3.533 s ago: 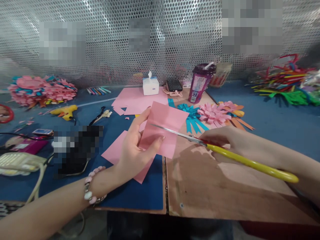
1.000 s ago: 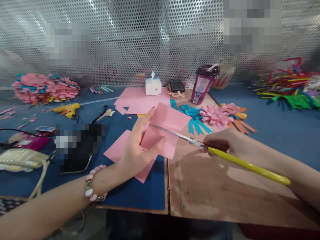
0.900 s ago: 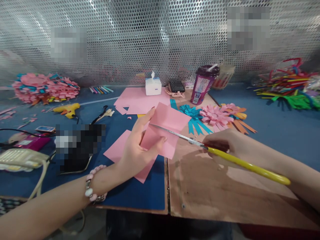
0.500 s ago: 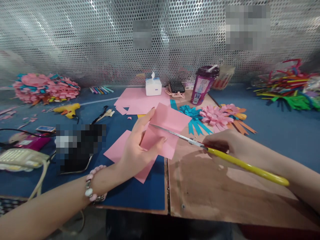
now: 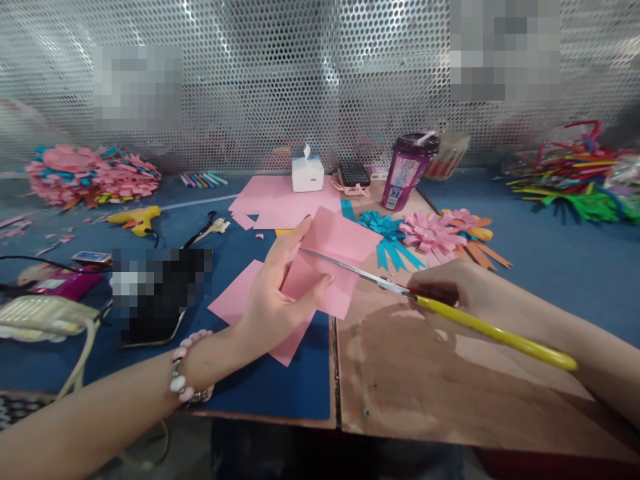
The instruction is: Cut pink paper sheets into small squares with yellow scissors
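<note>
My left hand [image 5: 280, 283] pinches a piece of pink paper [image 5: 340, 233] between thumb and fingers, lifted above the table. In my right hand [image 5: 450, 290] is a pair of scissors [image 5: 480, 327] with yellow handles. Its blades lie along a cut that runs across the paper, their tips close to my left fingers. Part of the right fingers is hidden behind the scissors. Under my left hand, another pink paper piece [image 5: 237, 300] rests on the blue table top.
Pink sheets [image 5: 280, 210] lie behind, under a white tissue box [image 5: 307, 175]. Blue and pink paper flowers [image 5: 433, 233] sit right, near a purple cup [image 5: 407, 172]. A yellow glue gun [image 5: 135, 220] and a black phone [image 5: 155, 320] lie left. A perforated metal wall [image 5: 320, 80] stands behind.
Almost nothing differs. Both hands, the pink paper and the scissors hold nearly the same position, with only a very slight shift of the view.
</note>
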`<action>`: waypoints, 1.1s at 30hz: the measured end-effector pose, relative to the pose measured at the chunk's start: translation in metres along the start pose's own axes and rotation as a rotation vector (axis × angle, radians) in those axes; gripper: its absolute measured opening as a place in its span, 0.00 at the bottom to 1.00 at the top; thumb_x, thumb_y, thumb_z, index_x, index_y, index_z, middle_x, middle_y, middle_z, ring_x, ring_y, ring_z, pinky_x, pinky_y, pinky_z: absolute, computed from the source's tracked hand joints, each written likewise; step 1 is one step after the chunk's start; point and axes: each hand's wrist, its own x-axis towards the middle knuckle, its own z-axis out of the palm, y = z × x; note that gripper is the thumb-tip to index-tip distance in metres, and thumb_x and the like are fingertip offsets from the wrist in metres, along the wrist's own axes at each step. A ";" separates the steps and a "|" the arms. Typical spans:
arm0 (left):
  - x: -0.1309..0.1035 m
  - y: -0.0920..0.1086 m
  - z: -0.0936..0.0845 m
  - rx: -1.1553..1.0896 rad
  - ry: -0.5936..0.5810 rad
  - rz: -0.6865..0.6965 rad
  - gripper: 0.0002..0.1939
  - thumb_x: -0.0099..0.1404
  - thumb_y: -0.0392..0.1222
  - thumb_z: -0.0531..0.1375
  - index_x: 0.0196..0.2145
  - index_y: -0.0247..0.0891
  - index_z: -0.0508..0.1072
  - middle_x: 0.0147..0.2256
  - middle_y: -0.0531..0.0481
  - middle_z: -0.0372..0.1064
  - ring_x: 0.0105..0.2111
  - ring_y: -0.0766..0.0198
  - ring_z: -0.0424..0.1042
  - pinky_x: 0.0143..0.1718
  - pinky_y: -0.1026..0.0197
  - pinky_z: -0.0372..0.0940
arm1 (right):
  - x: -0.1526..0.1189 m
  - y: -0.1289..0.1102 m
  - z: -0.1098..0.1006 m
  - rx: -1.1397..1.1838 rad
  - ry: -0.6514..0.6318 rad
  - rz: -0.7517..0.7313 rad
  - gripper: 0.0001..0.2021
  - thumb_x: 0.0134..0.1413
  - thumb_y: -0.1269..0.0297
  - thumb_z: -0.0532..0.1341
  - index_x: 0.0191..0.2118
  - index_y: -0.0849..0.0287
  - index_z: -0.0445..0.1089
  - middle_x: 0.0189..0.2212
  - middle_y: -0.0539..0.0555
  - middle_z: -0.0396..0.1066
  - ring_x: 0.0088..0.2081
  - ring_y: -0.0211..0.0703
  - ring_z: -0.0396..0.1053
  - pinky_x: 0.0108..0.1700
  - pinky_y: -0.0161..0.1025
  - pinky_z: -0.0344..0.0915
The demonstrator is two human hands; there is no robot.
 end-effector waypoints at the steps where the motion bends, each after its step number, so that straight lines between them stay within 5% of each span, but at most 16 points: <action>1: 0.000 0.000 0.000 0.010 0.003 0.008 0.38 0.58 0.38 0.66 0.63 0.47 0.57 0.63 0.45 0.55 0.63 0.50 0.56 0.62 0.46 0.57 | 0.000 0.000 0.000 0.002 0.004 -0.002 0.13 0.47 0.55 0.59 0.23 0.59 0.63 0.20 0.50 0.58 0.24 0.38 0.57 0.24 0.36 0.52; 14: 0.000 0.000 -0.001 -0.002 -0.016 -0.020 0.36 0.60 0.40 0.65 0.63 0.47 0.56 0.64 0.44 0.53 0.63 0.48 0.55 0.61 0.46 0.59 | 0.001 0.002 0.001 -0.031 0.002 0.028 0.12 0.47 0.56 0.59 0.24 0.59 0.66 0.21 0.52 0.64 0.26 0.41 0.61 0.25 0.36 0.53; 21: 0.002 0.003 0.001 -0.068 0.005 -0.027 0.34 0.60 0.39 0.63 0.62 0.49 0.57 0.61 0.45 0.57 0.61 0.47 0.58 0.45 0.53 0.73 | 0.003 0.003 0.002 -0.017 -0.020 -0.016 0.14 0.49 0.54 0.58 0.23 0.60 0.65 0.20 0.50 0.60 0.24 0.37 0.57 0.24 0.35 0.52; 26: 0.003 0.005 -0.001 -0.027 0.001 0.000 0.27 0.60 0.35 0.63 0.56 0.45 0.64 0.54 0.45 0.64 0.54 0.55 0.65 0.45 0.57 0.71 | 0.004 0.005 0.002 -0.040 -0.008 -0.018 0.13 0.49 0.55 0.58 0.23 0.60 0.64 0.19 0.49 0.58 0.23 0.36 0.55 0.23 0.34 0.50; 33: 0.003 0.003 -0.003 -0.009 -0.035 -0.005 0.28 0.59 0.35 0.63 0.57 0.45 0.64 0.55 0.44 0.63 0.55 0.55 0.63 0.51 0.54 0.68 | 0.006 0.007 0.003 -0.098 0.008 -0.029 0.13 0.50 0.56 0.59 0.23 0.59 0.66 0.19 0.49 0.59 0.24 0.37 0.55 0.23 0.34 0.48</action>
